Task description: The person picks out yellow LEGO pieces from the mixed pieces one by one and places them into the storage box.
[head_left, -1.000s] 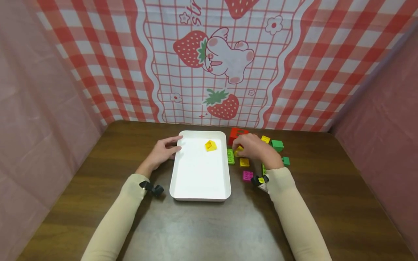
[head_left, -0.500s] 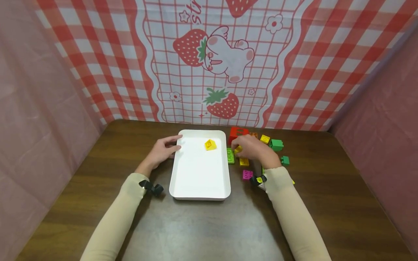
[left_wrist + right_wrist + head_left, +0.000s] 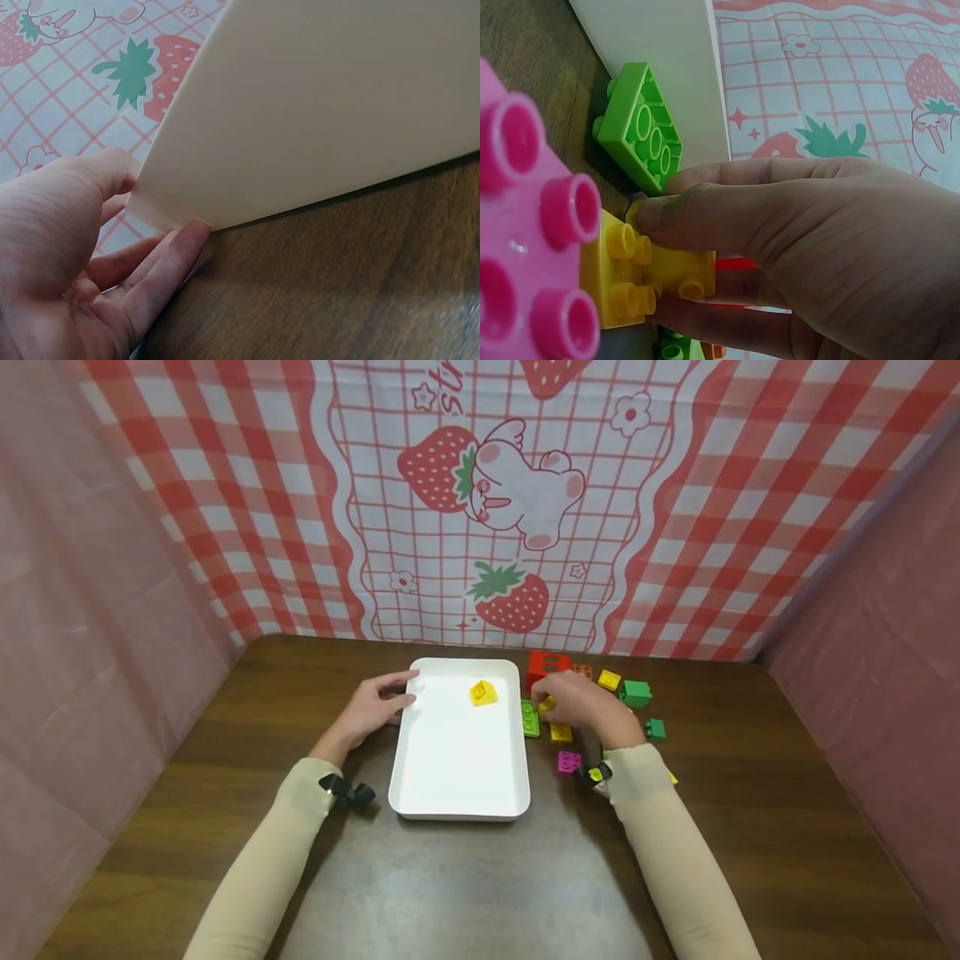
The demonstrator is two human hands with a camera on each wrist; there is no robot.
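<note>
A white tray (image 3: 457, 768) lies on the table with one yellow sloped brick (image 3: 483, 693) inside it. At its upper left side my left hand (image 3: 367, 708) holds the wall; in the left wrist view the fingertips (image 3: 193, 234) press the outside while another finger reaches over the rim. To the right of the tray, my right hand (image 3: 573, 697) pinches a yellow toy brick (image 3: 682, 270) between thumb and fingers. Its thumb and fingers cover part of that brick. Beside it stand a flat yellow brick (image 3: 561, 732) and a lime green brick (image 3: 530, 718), the latter against the tray wall.
A red brick (image 3: 546, 667) sits behind the right hand. Further right are an orange brick (image 3: 582, 671), a small yellow brick (image 3: 609, 680) and green bricks (image 3: 636, 693). A pink brick (image 3: 569, 762) lies nearer; the right forearm partly hides others. A checked cloth (image 3: 247, 510) hangs behind the table.
My right hand has shifted very slightly left, uncovering the orange brick behind it. The lime green brick has tilted a little. My left hand stays at the tray.
</note>
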